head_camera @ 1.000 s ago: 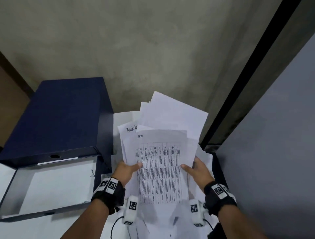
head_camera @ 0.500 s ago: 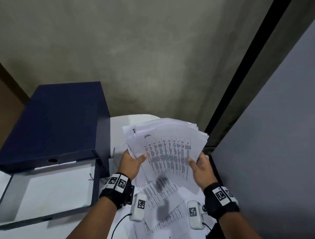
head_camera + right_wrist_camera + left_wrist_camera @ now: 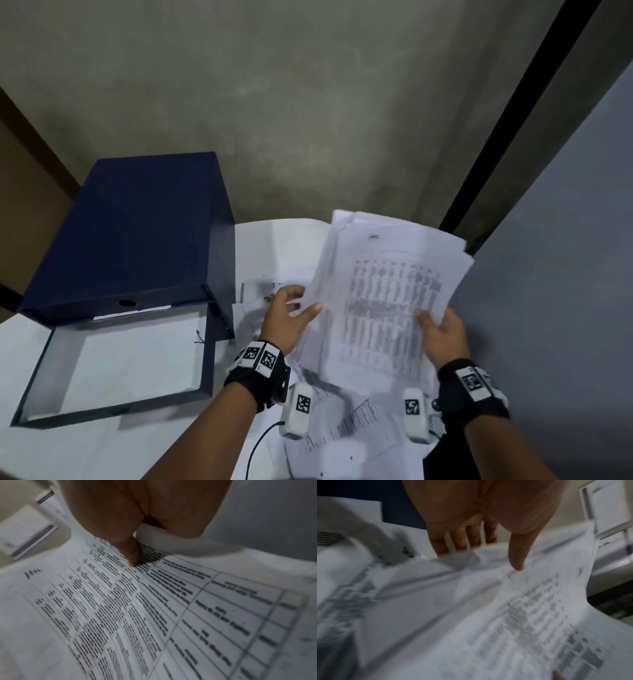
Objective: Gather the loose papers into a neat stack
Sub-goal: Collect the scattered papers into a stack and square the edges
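A fanned bundle of white papers [image 3: 383, 301], with a printed table on top, is held up off the table and tilted to the right. My right hand [image 3: 442, 332] grips its lower right edge. The thumb [image 3: 132, 555] presses on the printed sheet [image 3: 154, 615] and the fingers are hidden beneath. My left hand [image 3: 291, 315] is at the bundle's left edge with fingers straight [image 3: 471, 538] and the thumb [image 3: 517, 561] out, holding nothing. Loose printed sheets [image 3: 346, 425] lie on the table under the bundle. A handwritten sheet [image 3: 260, 291] lies beyond my left hand.
A dark blue box file [image 3: 137, 233] stands at the left on the white table [image 3: 281, 246], its open lid [image 3: 120, 359] lying flat in front. A grey partition [image 3: 565, 274] closes the right side and a concrete wall stands behind. A black cable [image 3: 260, 442] hangs from my left wrist.
The bundle has risen off the table and swung right. My left hand has let go of its left edge. Several printed sheets now lie uncovered on the table.
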{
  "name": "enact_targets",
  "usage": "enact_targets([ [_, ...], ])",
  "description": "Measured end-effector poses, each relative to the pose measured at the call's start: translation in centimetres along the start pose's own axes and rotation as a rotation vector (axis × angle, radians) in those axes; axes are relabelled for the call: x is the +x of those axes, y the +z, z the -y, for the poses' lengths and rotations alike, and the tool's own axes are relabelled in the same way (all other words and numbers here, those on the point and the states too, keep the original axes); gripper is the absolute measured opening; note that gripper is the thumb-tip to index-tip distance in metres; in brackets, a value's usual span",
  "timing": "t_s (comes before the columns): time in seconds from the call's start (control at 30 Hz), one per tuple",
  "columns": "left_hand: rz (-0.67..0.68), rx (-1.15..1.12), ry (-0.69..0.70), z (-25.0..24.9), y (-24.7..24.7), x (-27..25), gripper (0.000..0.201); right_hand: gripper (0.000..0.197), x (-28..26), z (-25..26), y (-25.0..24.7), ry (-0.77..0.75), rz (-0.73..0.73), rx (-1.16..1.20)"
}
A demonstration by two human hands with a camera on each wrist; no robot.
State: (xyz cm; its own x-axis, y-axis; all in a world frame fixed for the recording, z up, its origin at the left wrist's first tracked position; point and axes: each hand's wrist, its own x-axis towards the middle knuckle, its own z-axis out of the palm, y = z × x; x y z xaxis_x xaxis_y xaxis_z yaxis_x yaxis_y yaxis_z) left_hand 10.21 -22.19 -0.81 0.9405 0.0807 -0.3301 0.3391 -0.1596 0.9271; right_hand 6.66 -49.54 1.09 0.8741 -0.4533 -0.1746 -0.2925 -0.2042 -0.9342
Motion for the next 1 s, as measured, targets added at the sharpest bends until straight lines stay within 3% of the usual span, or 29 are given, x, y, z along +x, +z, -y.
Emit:
enact_targets([
  [0.1, -0.174, 0.242, -0.314, 3.6, -1.2, 0.2, 0.058, 0.026, 1.3, -3.0, -2.7, 0.111, -0.049, -0.083],
  [0.17, -0.174, 0.370, -0.533, 5.7, -2.0, 0.1, 0.070, 0.026, 1.7, -5.1, -3.7, 0.180, -0.026, -0.190],
  [0.23, -0.144, 0.401, -0.620, 7.1, -2.2, 0.1, 0.080, 0.025, 2.1, -7.5, -4.0, 0.250, 0.017, -0.311],
  [0.4, -0.076, 0.694, -0.553, 8.3, -0.4, 0.9, 0.099, 0.036, 2.4, -10.8, -2.5, 0.316, 0.141, -0.483],
  [0.5, -0.038, 0.785, -0.411, 8.2, 0.7, 1.3, 0.081, 0.039, 1.9, -11.5, -1.3, 0.335, 0.221, -0.531],
  [0.6, 0.109, 0.736, -0.311, 7.9, 2.0, 1.2, 0.072, 0.038, 1.3, -11.6, -0.6, 0.334, 0.256, -0.540],
  [0.67, 0.045, 0.843, -0.256, 7.7, 2.3, 0.9, 0.069, 0.036, 1.1, -11.4, -0.5, 0.332, 0.263, -0.539],
  [0.77, -0.133, 0.833, -0.337, 7.5, 1.8, 0.8, 0.075, 0.034, 1.1, -11.2, -0.6, 0.340, 0.271, -0.534],
  [1.0, -0.045, 0.811, -0.304, 7.2, 2.2, 1.0, 0.084, 0.035, 1.1, -11.5, -0.5, 0.346, 0.275, -0.521],
])
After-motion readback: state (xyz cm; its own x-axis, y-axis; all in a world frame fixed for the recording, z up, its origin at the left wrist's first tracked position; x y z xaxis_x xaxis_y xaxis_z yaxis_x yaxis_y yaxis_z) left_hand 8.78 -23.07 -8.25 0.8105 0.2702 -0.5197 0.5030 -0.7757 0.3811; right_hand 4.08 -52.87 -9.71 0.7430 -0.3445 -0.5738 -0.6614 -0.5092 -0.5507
